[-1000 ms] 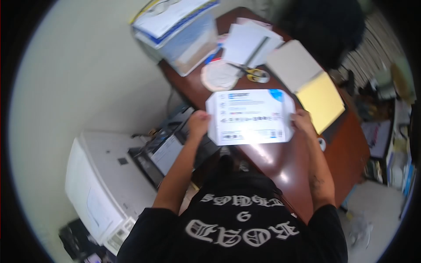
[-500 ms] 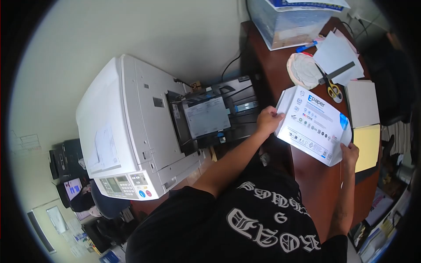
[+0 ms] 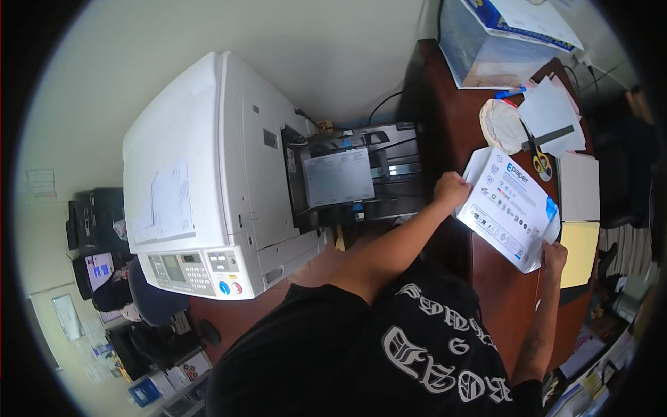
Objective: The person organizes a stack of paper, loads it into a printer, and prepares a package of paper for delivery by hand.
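Observation:
A white ream of paper in a printed "Epaper" wrapper [image 3: 508, 208] is held slantwise over the brown desk. My left hand [image 3: 453, 190] is closed on its upper left end, with the fingers bunched at the edge. At the lower right corner, my right hand [image 3: 554, 258] pinches the wrapper. Just beyond the ream lie yellow-handled scissors [image 3: 541, 164], a dark ruler [image 3: 547, 139] and a round roll of tape [image 3: 503, 126]. Whether the wrapper's ends are open is hard to make out.
A large white copier [image 3: 240, 167] stands to the left, with a printed sheet [image 3: 340, 177] on its dark output tray [image 3: 399, 198]. A wrapped box [image 3: 490, 59] sits at the desk's far end. Yellow paper [image 3: 580, 254] lies on the right, near the desk [image 3: 490, 306] edge.
The camera view has shifted, so the copier and desk appear displaced. Both hands keep hold of the ream, which is tilted a little more; the left hand's fingers look more tightly curled.

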A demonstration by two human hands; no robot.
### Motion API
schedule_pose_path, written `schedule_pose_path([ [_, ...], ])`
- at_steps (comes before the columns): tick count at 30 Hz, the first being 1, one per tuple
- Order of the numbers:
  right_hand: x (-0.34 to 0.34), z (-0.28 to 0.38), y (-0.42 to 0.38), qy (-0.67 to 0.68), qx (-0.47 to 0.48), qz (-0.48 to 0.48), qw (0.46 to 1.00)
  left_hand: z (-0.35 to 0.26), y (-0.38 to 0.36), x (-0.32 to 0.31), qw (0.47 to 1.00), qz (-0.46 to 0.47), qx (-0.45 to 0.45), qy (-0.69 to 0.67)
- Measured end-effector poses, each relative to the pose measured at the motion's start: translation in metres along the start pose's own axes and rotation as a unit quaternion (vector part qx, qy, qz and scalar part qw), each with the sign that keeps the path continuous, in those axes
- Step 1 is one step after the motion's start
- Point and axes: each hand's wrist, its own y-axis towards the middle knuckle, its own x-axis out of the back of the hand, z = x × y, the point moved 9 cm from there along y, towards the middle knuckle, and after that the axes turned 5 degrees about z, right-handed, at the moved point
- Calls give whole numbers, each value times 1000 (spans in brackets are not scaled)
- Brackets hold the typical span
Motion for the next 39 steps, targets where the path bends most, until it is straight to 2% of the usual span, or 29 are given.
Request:
schedule_pose_path([
  [2, -8, 10, -1, -36, 27, 8, 999, 2, 6, -2, 1000, 25, 7, -11],
  [3, -10, 14, -4, -76, 3, 2, 997, 1, 6, -4, 998, 52, 18, 13],
  [6, -19, 27, -5, -155, 15, 4, 988, -5, 11, -6, 992, 99, 5, 83],
  [9, -8, -24, 51, -46, 130, 29, 990, -21, 10, 12, 989, 66, -36, 129],
  [10, -2, -32, 52, -71, -2, 13, 997, -25, 14, 21, 990, 41, -56, 121],
  [11, 0, -33, 41, 69, -57, 46, 995, -17, 38, 16, 987, 21, -130, 89],
  [12, 7, -38, 47, 123, -50, 74, 988, -21, 45, 12, 976, 29, -193, 94],
  [13, 13, -32, 45, 143, -75, 102, 982, -30, 35, 16, 977, 58, -184, 96],
  [14, 12, -8, 18, 196, -119, 91, 969, -31, 34, 14, 977, 81, -184, 68],
  [16, 6, 32, -13, 168, -118, 97, 974, -36, 18, 15, 981, 128, -147, 0],
  [18, -2, 41, -17, 171, -127, 126, 969, -33, 9, 20, 980, 156, -115, -45],
  [20, -9, 40, -17, 214, -110, 109, 964, -28, 4, 22, 983, 151, -101, -39],
  [23, -34, 39, -39, 304, -114, 208, 923, -21, -3, 11, 970, 221, -75, -68],
  [27, -69, 13, -59, 429, -151, 199, 868, -21, -18, 17, 963, 245, -73, -82],
  [28, -75, 9, -59, 442, -136, 160, 872, -23, -27, 19, 965, 245, -71, -63],
  [30, -83, 11, -68, 426, -173, 110, 881, 3, -6, 0, 944, 274, -95, -158],
  [33, -95, 6, -47, 407, -177, 92, 891, 3, -11, -1, 951, 255, -74, -157],
  [37, -84, 14, -46, 254, -210, -35, 943, -1, -8, -4, 955, 210, -77, -197],
  [39, -81, 15, -47, 294, -211, -47, 931, 2, -5, -5, 954, 190, -72, -221],
])
